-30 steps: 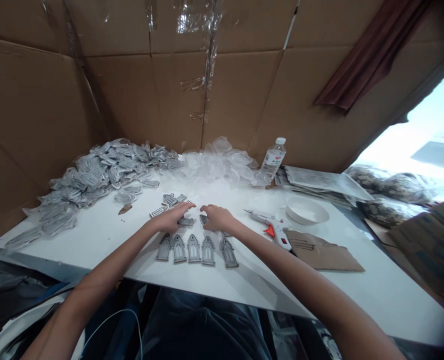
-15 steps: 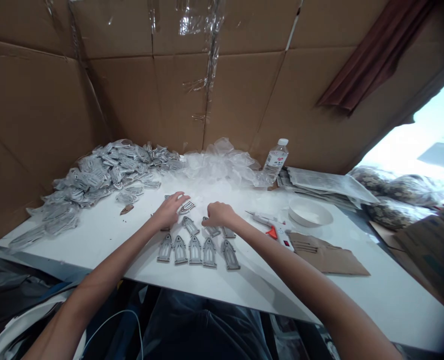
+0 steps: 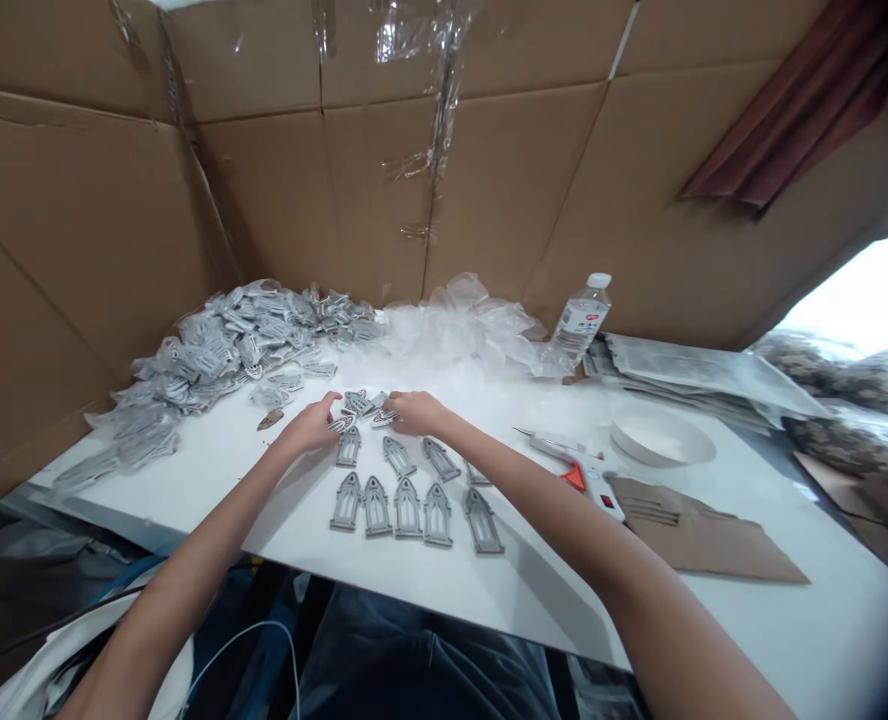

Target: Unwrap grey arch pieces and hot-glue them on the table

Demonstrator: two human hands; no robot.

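Observation:
Flat grey arched window-shaped pieces lie in rows on the white table (image 3: 294, 515); one such piece (image 3: 407, 508) sits in the front row. My left hand (image 3: 310, 424) has its fingers closed at the edge of a small patterned arched piece (image 3: 341, 423), just above the left piece (image 3: 349, 447) of the second row. Opposite it, my right hand (image 3: 418, 412) pinches another small patterned arched piece (image 3: 384, 418); its fingertips are partly hidden. Between the hands lies a little cluster of similar pieces (image 3: 357, 402). My right forearm partly covers a piece in the second row.
A heap of plastic-wrapped grey pieces (image 3: 226, 335) fills the back left. Beside it are crumpled clear bags (image 3: 463, 325) and a water bottle (image 3: 583, 318). On the right lie a glue gun (image 3: 598, 480), a white round dish (image 3: 661, 437), and cardboard (image 3: 714, 535). Cardboard walls (image 3: 369, 190) stand behind.
My right hand has left the second-row piece and moved back and left to the small cluster. My left hand has drawn slightly left, uncovering pieces. The view has shifted slightly right-to-left.

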